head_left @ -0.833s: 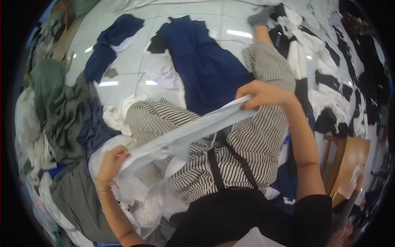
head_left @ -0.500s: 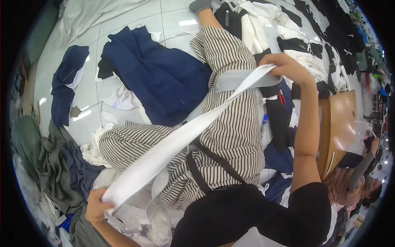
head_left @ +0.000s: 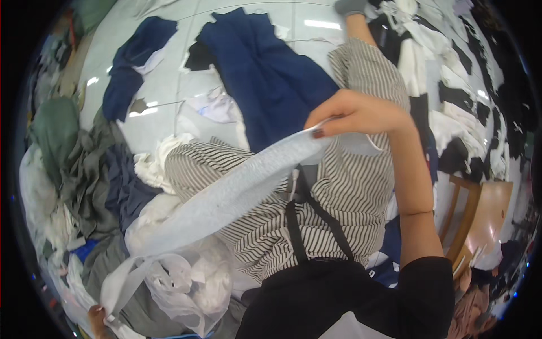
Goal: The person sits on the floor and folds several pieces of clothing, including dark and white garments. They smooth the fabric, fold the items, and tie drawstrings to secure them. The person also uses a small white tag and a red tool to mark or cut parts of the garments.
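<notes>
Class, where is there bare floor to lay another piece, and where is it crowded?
Free: tile between the small blue piece and the large blue cloth; also between that cloth and the sock. Crowded: the right, with black and white clothes; the left, with grey cloth; and the striped trousers, crossed by the white strip from left hand to right hand.

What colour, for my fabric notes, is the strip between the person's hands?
The strip is pale greyish white, in the head view.
</notes>
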A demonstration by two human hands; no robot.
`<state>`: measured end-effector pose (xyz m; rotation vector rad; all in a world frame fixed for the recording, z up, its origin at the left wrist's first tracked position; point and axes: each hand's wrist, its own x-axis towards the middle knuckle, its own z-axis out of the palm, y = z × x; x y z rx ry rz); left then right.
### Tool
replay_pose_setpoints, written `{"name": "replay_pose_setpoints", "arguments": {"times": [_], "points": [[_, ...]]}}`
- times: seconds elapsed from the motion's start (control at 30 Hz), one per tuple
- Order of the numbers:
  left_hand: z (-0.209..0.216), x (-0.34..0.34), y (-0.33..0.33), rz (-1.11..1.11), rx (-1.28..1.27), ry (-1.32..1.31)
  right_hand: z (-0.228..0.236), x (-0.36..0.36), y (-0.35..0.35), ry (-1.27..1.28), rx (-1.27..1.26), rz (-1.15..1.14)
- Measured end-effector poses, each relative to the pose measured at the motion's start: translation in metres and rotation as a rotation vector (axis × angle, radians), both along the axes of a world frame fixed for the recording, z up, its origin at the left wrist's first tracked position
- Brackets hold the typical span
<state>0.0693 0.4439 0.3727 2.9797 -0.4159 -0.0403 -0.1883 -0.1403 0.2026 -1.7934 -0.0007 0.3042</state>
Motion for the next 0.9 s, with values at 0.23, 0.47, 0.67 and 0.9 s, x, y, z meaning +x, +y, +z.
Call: {"name": "replay_pose_setpoints", "arguments": {"times": [0.23, 0.47, 0.67, 0.9], "points": [[-0.094, -0.066, -0.178, -0.564, -0.408, 0.364, -0.051, 0.051, 0.018, 0.229, -0.001, -0.070], [-0.240, -0.053, -0.271, -0.691, -0.324, 0.938, -0.078, -0.027, -0.049, -0.054, -0.648, -0.666], [-0.234, -0.048, -0.236, -0.735, -0.299, 1.067, -0.084, -0.239, -0.109, 0.142, -0.863, -1.314], [-0.194, -0.047, -0.224, -0.569, -0.175, 1.286, -0.179, -0.432, -0.073, 0.694, -0.911, -1.423]]}}
